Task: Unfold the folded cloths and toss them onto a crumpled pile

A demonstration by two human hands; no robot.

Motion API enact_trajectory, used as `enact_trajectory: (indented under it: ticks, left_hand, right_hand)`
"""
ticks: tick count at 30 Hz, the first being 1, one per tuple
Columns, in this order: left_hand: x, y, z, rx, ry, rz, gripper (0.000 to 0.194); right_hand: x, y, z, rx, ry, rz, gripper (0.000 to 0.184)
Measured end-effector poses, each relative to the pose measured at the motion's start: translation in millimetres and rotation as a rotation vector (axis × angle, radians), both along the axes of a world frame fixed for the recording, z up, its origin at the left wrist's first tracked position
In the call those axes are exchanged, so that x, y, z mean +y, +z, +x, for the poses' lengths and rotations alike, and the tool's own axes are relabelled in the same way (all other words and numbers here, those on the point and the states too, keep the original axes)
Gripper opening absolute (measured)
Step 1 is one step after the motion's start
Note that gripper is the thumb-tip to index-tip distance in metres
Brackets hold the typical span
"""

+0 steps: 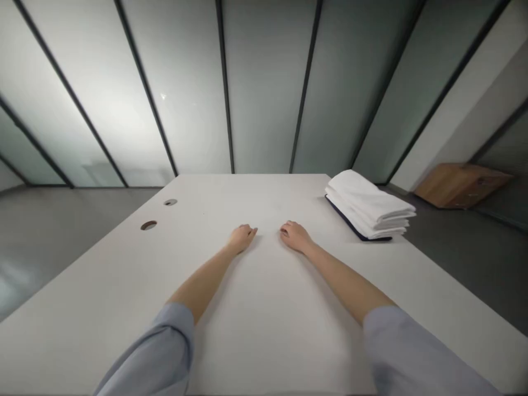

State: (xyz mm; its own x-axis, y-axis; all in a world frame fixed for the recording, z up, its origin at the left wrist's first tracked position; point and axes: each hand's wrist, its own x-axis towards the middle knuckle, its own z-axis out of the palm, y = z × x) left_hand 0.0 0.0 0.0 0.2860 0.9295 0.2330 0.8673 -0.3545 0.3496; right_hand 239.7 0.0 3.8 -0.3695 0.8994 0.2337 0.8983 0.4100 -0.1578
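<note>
In the head view, a stack of white cloths (365, 199) sits close by the right edge of the white tabletop (276, 330), nearer to the far right corner than to the near one. The cloths are folded flat, one on top of another, with a thin dark flat thing (345, 218) under them. The long way of the stack runs about the same way as the right edge. One short end points toward the person, and the folded layers show there.

The left hand (242, 238) and the right hand (295, 236) rest on the middle of the tabletop, just apart from each other. Both have their fingers curled in loosely, and I see nothing in them. The right hand is nearer to the stack but does not touch it. Two round holes (149, 225) are near the left edge.
</note>
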Motion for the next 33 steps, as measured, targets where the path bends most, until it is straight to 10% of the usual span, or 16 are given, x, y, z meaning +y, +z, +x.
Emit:
enact_trajectory:
  ticks: [5,10,16,24,33]
  left_hand:
    - [5,-9.4,-5,-0.107,-0.072,0.049,0.021]
    - [5,-10.9,-9,-0.069,-0.119,0.032,0.022]
    - [2,-7.8,-6,-0.041,-0.146,0.057,0.022]
    - [-1,-3.9,-4,-0.022,-0.131,0.047,0.023]
    - [-8,-4.5,-6,-0.204,-0.084,0.102,0.036]
  right_hand:
    - [1,26.5,72,0.176,-0.115,0.303,0.028]
    - [0,70.3,190,0.362,-0.843,0.703,0.046]
    - [-10,90.2,256,0.376,-1.250,0.332,0.048]
    - [12,117.0,196,0.276,-0.580,0.703,0.027]
    - [-26,33.6,-3,0.198,0.289,0.237,0.033]
